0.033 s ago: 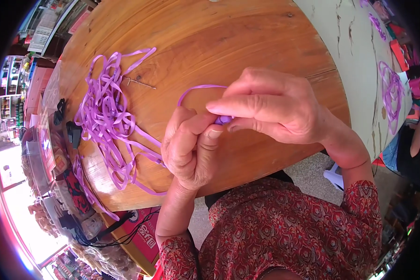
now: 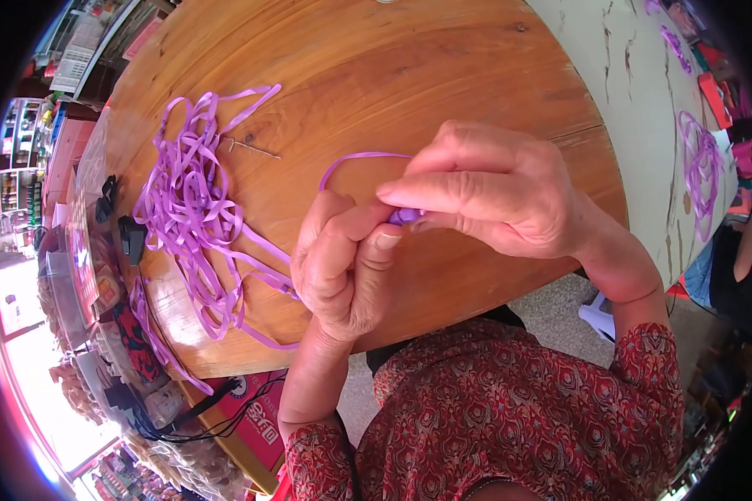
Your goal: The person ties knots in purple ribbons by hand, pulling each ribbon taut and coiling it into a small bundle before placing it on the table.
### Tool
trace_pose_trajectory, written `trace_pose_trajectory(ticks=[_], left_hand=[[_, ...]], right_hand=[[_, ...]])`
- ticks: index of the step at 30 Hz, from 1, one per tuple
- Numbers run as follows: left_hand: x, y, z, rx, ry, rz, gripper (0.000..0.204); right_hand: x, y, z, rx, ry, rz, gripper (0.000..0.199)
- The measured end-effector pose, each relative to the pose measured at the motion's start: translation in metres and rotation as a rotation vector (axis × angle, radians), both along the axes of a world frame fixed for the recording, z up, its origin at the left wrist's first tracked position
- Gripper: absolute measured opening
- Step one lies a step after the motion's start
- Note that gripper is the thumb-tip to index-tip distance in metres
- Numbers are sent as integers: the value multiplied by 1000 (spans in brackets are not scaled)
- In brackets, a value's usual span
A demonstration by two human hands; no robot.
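Between my two hands is a small knotted bit of purple ribbon [image 2: 405, 216]. My left hand [image 2: 342, 263] pinches it between thumb and finger, the other fingers curled in. From the right, my right hand [image 2: 493, 188] closes on the same knot with its thumb and fingertips, which partly cover it. A loop of the ribbon arches over the table behind my hands. More strands run from beneath my left hand to a tangled heap of purple ribbon [image 2: 194, 196] on the left of the table.
The round wooden table [image 2: 443, 67] bears a thin hook-like metal tool [image 2: 255, 149] beside the heap. A black clip-like object [image 2: 131, 240] lies at the left edge. On the pale marbled table [image 2: 643, 108] at right is another purple ribbon bundle [image 2: 703, 175]. Dark cables [image 2: 213, 427] hang at lower left.
Both hands and the pinched knot have shifted very slightly to the right. The ribbon heap has stayed in place.
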State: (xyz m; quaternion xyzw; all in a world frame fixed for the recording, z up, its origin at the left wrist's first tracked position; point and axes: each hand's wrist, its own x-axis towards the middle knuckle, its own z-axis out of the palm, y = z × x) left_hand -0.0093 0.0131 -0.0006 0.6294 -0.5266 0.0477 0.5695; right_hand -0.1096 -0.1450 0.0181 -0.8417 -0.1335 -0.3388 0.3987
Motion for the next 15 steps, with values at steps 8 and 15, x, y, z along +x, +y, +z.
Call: trace_pose_trajectory(ticks=[8,15], left_hand=[[3,-1,5,40,7,-77,14],[4,-2,10,55,14,-87,16]], right_hand=[[3,-2,1,-229,-137,-104,34],[1,-7,2,-291,-172,-52,36]])
